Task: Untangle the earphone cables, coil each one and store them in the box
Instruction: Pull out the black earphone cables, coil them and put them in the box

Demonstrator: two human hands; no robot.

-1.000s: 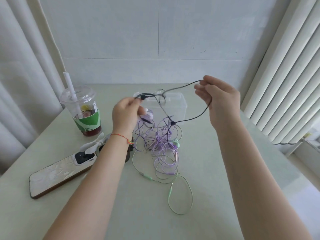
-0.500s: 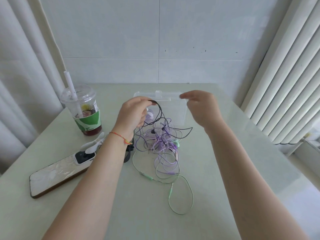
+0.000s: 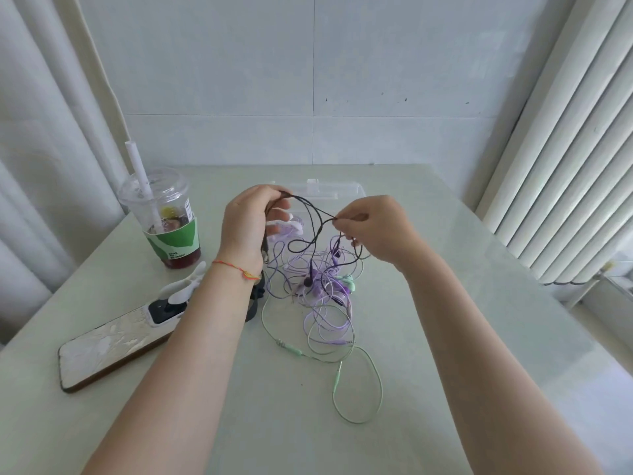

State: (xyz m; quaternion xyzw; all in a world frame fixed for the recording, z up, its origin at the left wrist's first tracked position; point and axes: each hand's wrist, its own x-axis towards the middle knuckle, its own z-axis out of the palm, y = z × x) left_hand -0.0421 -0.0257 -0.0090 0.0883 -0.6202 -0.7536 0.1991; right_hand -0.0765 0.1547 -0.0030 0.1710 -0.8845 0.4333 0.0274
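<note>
A black earphone cable (image 3: 313, 221) hangs in loops between my two hands above the table. My left hand (image 3: 248, 224) grips a bunch of its loops at the top. My right hand (image 3: 373, 228) pinches a strand of the same cable between thumb and fingertips. Below them lies a tangle of purple earphone cables (image 3: 325, 286) with a pale green cable (image 3: 359, 389) trailing toward me. The clear plastic box (image 3: 342, 192) stands behind my hands, mostly hidden.
A plastic cup (image 3: 164, 221) with a straw and green sleeve stands at the left. A phone (image 3: 109, 347) in a pale case lies at the near left, a small white fan (image 3: 185, 286) beside it. Curtains hang on both sides.
My right hand let go of the black cable, dropped lower, then took hold of a strand again closer to my left hand. The cable now hangs in shorter loops.
</note>
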